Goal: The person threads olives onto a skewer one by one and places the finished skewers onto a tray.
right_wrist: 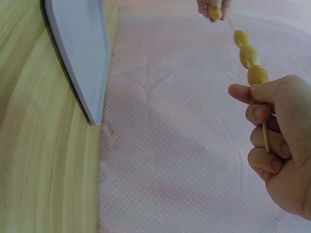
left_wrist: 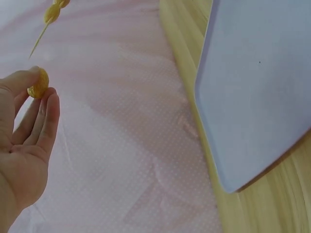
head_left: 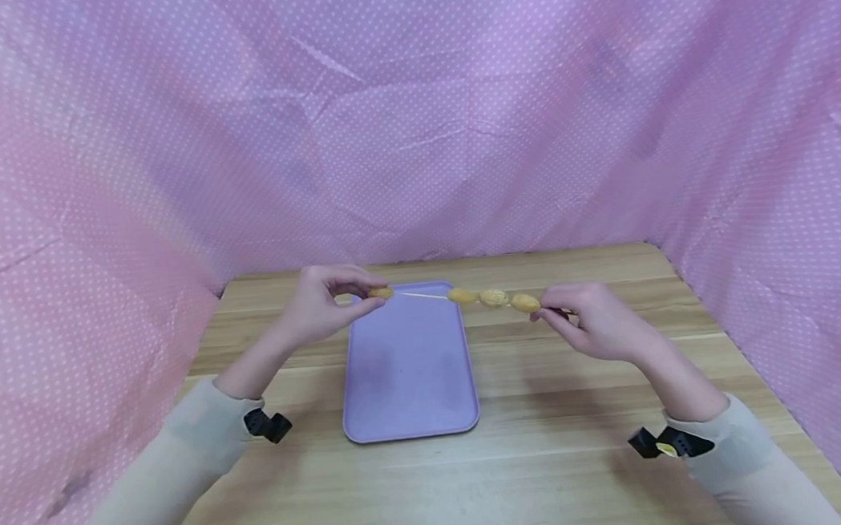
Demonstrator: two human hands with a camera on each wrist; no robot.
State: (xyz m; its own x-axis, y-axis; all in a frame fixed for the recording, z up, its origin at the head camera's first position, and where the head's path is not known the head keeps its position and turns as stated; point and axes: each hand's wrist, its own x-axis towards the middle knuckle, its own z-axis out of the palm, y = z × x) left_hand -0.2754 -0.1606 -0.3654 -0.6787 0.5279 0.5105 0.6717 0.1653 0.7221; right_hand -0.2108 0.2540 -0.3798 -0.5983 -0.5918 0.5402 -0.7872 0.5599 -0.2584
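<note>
My left hand (head_left: pixel 322 307) pinches one small yellow oval piece (left_wrist: pixel 39 85) between thumb and fingertips, over the far edge of the purple tray (head_left: pixel 409 376). From the right, my right hand (head_left: pixel 590 324) grips a thin wooden skewer (right_wrist: pixel 266 138) by its lower end, fingers curled round it. Three yellow, wrinkled, fruit-like pieces (head_left: pixel 494 298) are threaded in a row close to that hand. The bare pointed end of the skewer aims left at the loose piece, with a small gap between them in the left wrist view.
The tray lies flat on a wood-grain table (head_left: pixel 420 487), below the hands. Pink dotted cloth (head_left: pixel 413 134) hangs behind the table and along both sides. A black wrist camera (head_left: pixel 267 425) is strapped over the left sleeve, another black camera (head_left: pixel 670 442) over the right.
</note>
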